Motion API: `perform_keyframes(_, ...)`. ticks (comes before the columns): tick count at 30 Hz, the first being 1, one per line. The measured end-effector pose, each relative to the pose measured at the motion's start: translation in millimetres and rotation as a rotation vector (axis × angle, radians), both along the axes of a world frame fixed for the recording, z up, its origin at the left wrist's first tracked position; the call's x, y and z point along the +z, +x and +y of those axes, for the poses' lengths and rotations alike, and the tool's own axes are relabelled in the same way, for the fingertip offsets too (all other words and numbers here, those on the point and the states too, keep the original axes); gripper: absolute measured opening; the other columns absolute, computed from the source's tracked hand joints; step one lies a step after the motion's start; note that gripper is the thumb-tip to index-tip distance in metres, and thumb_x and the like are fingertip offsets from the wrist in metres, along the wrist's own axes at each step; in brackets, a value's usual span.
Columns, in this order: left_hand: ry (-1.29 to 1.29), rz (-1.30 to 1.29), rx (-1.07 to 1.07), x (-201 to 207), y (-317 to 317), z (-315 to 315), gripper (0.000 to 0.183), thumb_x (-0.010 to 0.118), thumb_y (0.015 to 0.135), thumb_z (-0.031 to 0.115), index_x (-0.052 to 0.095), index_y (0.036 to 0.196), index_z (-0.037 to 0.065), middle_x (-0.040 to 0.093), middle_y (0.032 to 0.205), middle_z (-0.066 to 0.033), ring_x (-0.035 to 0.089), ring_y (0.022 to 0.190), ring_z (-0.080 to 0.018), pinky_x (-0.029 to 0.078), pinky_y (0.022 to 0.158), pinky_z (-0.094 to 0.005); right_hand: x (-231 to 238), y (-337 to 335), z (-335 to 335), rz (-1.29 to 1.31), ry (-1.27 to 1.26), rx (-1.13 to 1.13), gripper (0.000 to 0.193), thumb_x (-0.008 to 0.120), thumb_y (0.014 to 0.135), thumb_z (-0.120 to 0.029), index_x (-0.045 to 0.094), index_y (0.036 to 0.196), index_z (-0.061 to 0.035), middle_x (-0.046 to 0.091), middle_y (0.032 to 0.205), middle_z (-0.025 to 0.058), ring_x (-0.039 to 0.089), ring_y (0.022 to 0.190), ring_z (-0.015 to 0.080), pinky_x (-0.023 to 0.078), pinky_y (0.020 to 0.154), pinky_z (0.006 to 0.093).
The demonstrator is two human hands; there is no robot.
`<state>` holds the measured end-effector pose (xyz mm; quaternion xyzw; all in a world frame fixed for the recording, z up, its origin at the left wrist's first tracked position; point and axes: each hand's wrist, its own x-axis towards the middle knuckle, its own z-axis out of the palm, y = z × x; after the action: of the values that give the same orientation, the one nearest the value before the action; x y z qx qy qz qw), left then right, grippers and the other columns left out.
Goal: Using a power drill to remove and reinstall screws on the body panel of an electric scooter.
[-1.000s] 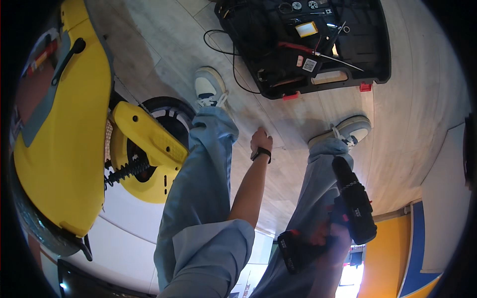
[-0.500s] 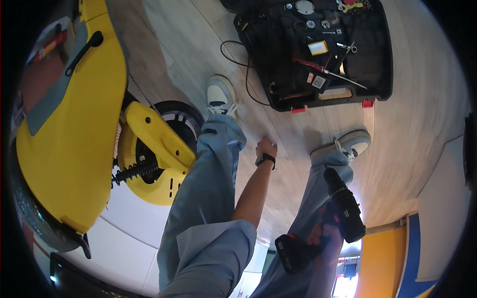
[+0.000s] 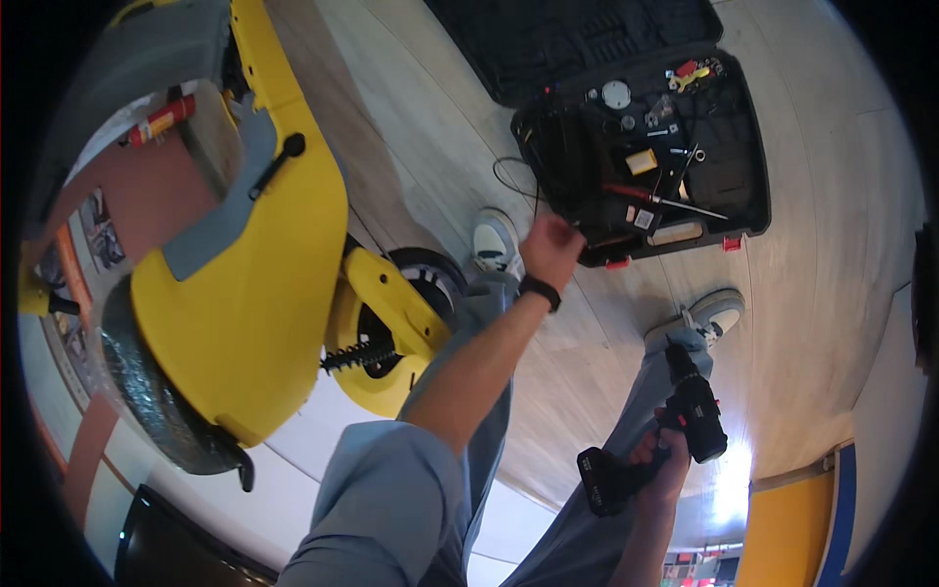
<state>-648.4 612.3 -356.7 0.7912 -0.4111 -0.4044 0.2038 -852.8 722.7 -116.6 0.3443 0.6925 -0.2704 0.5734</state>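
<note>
While gripping the black cordless drill (image 3: pixel 700 419) in the right hand (image 3: pixel 668 464), chuck toward the right shoe (image 3: pixel 718 313), now reaches the left hand (image 3: pixel 551 248) farther forward than a moment ago, from above the floor planks (image 3: pixel 577 391) to the near-left corner of the open tool case (image 3: pixel 755 184). Keeps those fingers curled narrow; cannot tell whether around anything small. Probably brings the red-handled screwdriver (image 3: pixel 691 207) inside the case closer to grasp.

Drill (image 3: pixel 695 409) black; toolbox (image 3: pixel 740 181) black, latches (image 3: pixel 732 245) red; scooter body (image 3: pixel 262 313) yellow; trousers (image 3: pixel 629 430) pale blue.
</note>
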Motion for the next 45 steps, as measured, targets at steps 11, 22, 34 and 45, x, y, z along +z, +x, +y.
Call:
perform_keyframes(11,0.054,0.263,0.289,-28,61,-223,0.016,0.070,0.080,0.004,0.056,0.089,0.002,0.064,0.078,-0.0072,0.063,0.065,-0.0136,0.050,0.054,-0.0225,-2,13,-10,0.019,-0.047,-0.041,0.034,0.053,0.077,-0.014,0.054,0.108,-0.0031,0.045,0.061,0.0027,0.042,0.047,0.0121,0.039,0.047,0.0272)
perform_keyframes(22,-0.103,-0.534,-0.364,-51,44,-168,0.042,0.082,0.058,0.022,0.061,0.092,0.005,0.059,0.089,-0.0142,0.059,0.085,-0.0306,0.049,0.075,-0.0374,-6,27,-17,-0.021,0.046,-0.077,0.036,0.054,0.076,-0.015,0.054,0.110,-0.0026,0.043,0.061,0.0014,0.040,0.048,0.0104,0.037,0.047,0.0260)
perform_keyframes(34,0.023,0.317,0.452,-60,16,-127,0.023,0.053,0.088,0.014,0.059,0.100,-0.004,0.061,0.066,-0.0093,0.064,0.062,-0.0188,0.052,0.051,-0.0290,-9,20,-19,-0.033,0.039,-0.001,0.035,0.055,0.074,-0.011,0.054,0.107,-0.0011,0.047,0.061,0.0045,0.043,0.047,0.0125,0.040,0.047,0.0267)
perform_keyframes(45,0.184,-0.446,-0.297,-55,43,-141,0.017,0.064,0.072,0.018,0.068,0.087,0.010,0.068,0.083,-0.0136,0.065,0.080,-0.0325,0.051,0.071,-0.0415,-1,11,-28,-0.035,0.041,-0.052,0.037,0.054,0.074,-0.011,0.055,0.109,-0.0013,0.045,0.061,0.0039,0.043,0.047,0.0125,0.040,0.048,0.0264)
